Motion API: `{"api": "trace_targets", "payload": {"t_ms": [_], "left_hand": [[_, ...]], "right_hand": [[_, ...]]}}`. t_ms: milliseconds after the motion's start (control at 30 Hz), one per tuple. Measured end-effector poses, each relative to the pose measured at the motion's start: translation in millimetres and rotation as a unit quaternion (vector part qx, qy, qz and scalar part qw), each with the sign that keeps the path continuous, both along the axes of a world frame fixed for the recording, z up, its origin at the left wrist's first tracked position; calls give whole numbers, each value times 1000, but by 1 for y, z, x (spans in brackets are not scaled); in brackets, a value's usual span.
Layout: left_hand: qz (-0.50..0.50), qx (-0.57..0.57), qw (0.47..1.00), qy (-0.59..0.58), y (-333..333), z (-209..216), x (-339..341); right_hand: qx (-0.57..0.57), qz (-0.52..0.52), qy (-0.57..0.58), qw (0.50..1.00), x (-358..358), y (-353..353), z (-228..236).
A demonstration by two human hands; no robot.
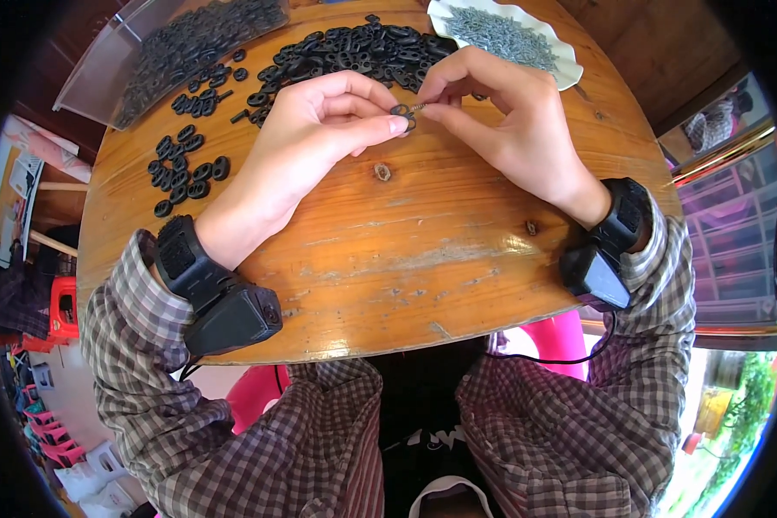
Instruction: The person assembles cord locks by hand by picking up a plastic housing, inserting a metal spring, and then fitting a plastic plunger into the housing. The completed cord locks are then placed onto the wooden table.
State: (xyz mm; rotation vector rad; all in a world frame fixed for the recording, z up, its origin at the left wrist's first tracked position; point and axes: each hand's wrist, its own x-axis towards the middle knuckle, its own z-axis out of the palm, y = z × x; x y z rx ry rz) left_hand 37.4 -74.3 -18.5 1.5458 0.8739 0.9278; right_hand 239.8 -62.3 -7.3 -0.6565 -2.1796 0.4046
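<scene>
Above the far half of the wooden table, both my hands meet in front of a pile of black plastic pieces [367, 53]. My left hand [298, 138] pinches one small black plastic piece with round holes [402, 111] between thumb and fingertips. From the other side, my right hand [518, 121] pinches a small metal screw [419, 107], its tip at the black piece. Whether the screw sits inside a hole is too small to tell.
At the back left a clear plastic bin [104, 73] holds many more black pieces. A white wavy-edged dish [570, 69] of grey screws [501, 36] stands at the back right. Several black oval pieces [179, 179] lie on the wooden table [388, 268] left of my left arm.
</scene>
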Motion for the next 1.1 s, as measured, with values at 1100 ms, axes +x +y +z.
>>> {"api": "trace_targets", "payload": {"t_ms": [1100], "left_hand": [[-5,5,999,-33,0,0,0]], "right_hand": [[-114,24,5,993,1,-1,-4]]}}
